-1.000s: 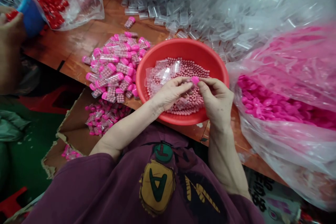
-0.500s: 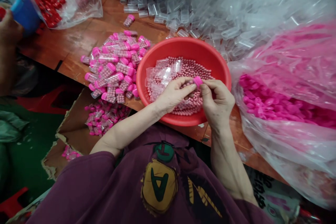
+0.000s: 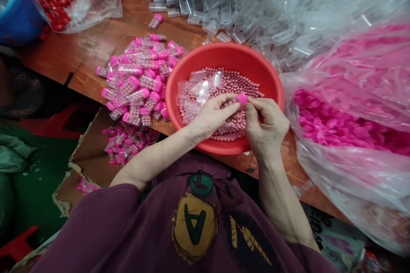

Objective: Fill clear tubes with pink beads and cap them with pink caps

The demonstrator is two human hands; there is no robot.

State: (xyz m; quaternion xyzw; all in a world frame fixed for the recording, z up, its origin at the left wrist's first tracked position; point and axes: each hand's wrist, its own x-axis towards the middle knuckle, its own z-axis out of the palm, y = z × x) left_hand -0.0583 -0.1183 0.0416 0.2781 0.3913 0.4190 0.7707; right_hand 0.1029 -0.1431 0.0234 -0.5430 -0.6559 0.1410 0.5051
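Over the red basin (image 3: 182, 62), my left hand (image 3: 213, 115) is closed on a small clear bottle of pink beads, mostly hidden by the fingers. A bright pink cap (image 3: 242, 98) sits at the bottle's right end. The thumb and fingers of my right hand (image 3: 267, 121) are pinched together at that cap. Below both hands, pink beads (image 3: 237, 82) fill the bottom of the basin. Several clear empty bottles (image 3: 195, 94) lie on the beads at the basin's left side.
Left of the basin is a heap of capped bead bottles (image 3: 137, 76), with more in a cardboard box (image 3: 96, 153) below the table edge. Clear empty bottles (image 3: 224, 13) are piled behind. A plastic bag of pink caps (image 3: 339, 123) stands right. A blue bucket (image 3: 22, 13) is far left.
Both hands keep almost the same hold on the bottle and cap. Another person's hand by the blue bucket has gone from view. The view has shifted slightly.
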